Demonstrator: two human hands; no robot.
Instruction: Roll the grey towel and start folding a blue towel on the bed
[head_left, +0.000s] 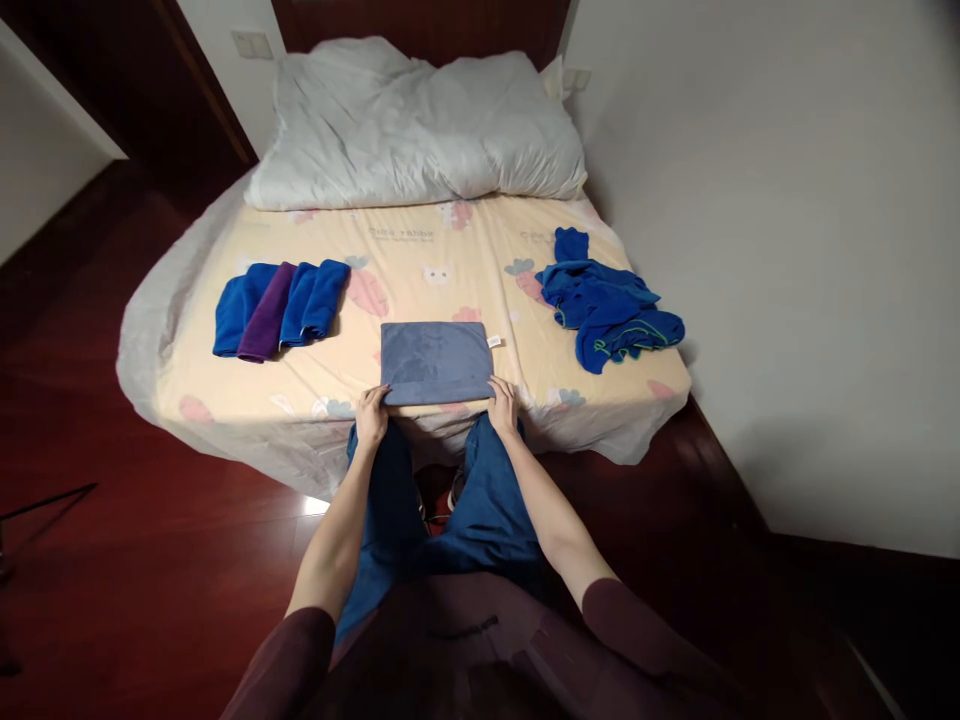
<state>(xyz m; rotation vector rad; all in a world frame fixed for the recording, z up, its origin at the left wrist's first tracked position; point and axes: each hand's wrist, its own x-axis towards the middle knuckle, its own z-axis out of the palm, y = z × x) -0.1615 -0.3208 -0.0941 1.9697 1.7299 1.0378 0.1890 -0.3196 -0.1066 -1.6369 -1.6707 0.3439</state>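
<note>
Bed [480, 260]: covered in a pale yellow sheet [409, 275] printed with carrots and rabbits.
Gray-blue cloth [436, 362]: folded into a flat, neat rectangle, lying at the middle of the bed's near edge; a small white tag [493, 342] sticks out on its right.
Left hand [371, 415]: thumb and fingers pinching the cloth's near left corner.
Right hand [503, 407]: pinching its near right corner in the same way.
Toward the left edge: a row of folded blue cloths [319, 295] with a purple cloth [264, 318] among them.
Near the right edge: a loose, crumpled heap of blue cloth [600, 300], some with green trim.
Far edge: a puffy white duvet [427, 130], bunched up.
</note>
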